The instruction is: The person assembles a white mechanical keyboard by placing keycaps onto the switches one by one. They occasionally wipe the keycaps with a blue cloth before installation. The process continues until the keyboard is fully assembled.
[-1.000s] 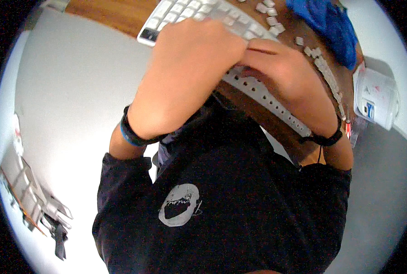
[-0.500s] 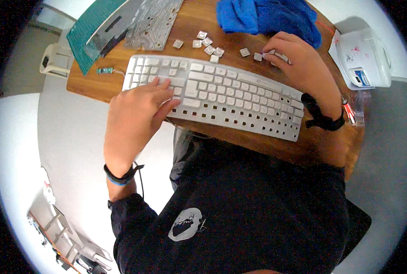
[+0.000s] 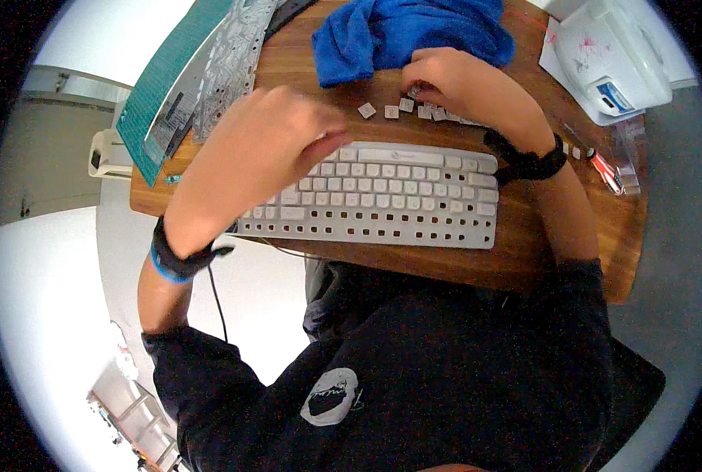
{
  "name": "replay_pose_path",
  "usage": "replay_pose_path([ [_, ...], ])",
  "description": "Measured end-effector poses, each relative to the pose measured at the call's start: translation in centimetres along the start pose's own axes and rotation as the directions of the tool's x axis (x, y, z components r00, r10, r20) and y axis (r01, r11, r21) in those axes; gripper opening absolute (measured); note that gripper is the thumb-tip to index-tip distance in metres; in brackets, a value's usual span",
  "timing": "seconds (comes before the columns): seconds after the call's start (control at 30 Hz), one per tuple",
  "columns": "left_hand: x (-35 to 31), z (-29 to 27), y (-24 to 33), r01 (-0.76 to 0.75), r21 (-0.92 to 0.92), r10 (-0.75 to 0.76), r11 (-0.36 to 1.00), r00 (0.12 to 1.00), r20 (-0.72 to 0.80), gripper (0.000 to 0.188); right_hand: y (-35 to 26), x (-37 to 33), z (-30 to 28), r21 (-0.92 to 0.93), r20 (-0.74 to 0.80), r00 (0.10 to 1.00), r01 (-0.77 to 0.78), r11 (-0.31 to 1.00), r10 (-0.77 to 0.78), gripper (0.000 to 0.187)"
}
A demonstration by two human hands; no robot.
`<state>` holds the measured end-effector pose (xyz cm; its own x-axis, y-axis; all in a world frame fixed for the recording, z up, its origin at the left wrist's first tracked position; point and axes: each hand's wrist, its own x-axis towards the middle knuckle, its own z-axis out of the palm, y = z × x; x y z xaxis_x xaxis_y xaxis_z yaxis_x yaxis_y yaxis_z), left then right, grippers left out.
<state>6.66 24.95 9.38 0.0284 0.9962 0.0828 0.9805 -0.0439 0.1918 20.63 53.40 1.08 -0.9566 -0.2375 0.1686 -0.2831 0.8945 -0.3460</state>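
Observation:
A white keyboard (image 3: pixel 382 185) lies across the table before me, upside down to my view, with rows of empty key sockets along its near side. My left hand (image 3: pixel 280 141) hovers over its far left part; the back of the hand hides most of its fingers. Beyond the keyboard my right hand (image 3: pixel 461 82) bends down over a group of loose white keycaps (image 3: pixel 424 112). Its thumb and fingertips are pinched around one keycap (image 3: pixel 414 92), partly hidden. Two more loose keycaps (image 3: pixel 391 112) lie just left of the group.
A crumpled blue cloth (image 3: pixel 414 35) lies behind the right hand. Far left are a green cutting mat (image 3: pixel 150 102) and a clear patterned sheet (image 3: pixel 237 55). To the right are a red-handled tool (image 3: pixel 605 173) and a translucent plastic box (image 3: pixel 615 59). A cable (image 3: pixel 284 250) hangs near the table edge.
My left hand has lifted off the keys and moved far and to the right. The right hand has shifted left among the keycaps. My view has also shifted.

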Motion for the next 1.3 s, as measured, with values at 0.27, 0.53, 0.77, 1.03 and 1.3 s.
replay_pose_path([
  [0.27,9.7,5.6,-3.3,-0.201,-0.223,0.175,0.954,0.976,-0.133,0.019,0.6,-1.1,-5.3,0.094,-0.009,0.98,-0.197,0.976,0.198,0.022],
  [0.53,13.7,8.1,-4.3,-0.206,-0.226,0.21,0.952,0.978,-0.009,0.031,3.9,-3.3,-4.1,0.147,-0.127,0.984,-0.105,0.984,0.124,0.01],
  [0.77,14.9,7.3,-2.8,-0.081,-0.241,0.101,0.967,0.992,0.073,0.024,5.8,-2.9,-3.4,0.113,-0.071,0.992,-0.098,0.989,0.107,0.011],
  [1.03,14.9,7.6,-2.8,-0.206,-0.167,0.195,0.964,0.978,-0.081,0.021,5.7,-2.8,-3.7,-0.009,-0.023,0.992,-0.125,0.992,0.124,0.01],
  [1.3,15.1,8.1,-3.6,-0.108,-0.215,0.097,0.971,0.994,-0.058,0.025,4.4,-2.6,-4.0,0.099,-0.016,0.998,-0.067,0.993,0.069,0.016],
])
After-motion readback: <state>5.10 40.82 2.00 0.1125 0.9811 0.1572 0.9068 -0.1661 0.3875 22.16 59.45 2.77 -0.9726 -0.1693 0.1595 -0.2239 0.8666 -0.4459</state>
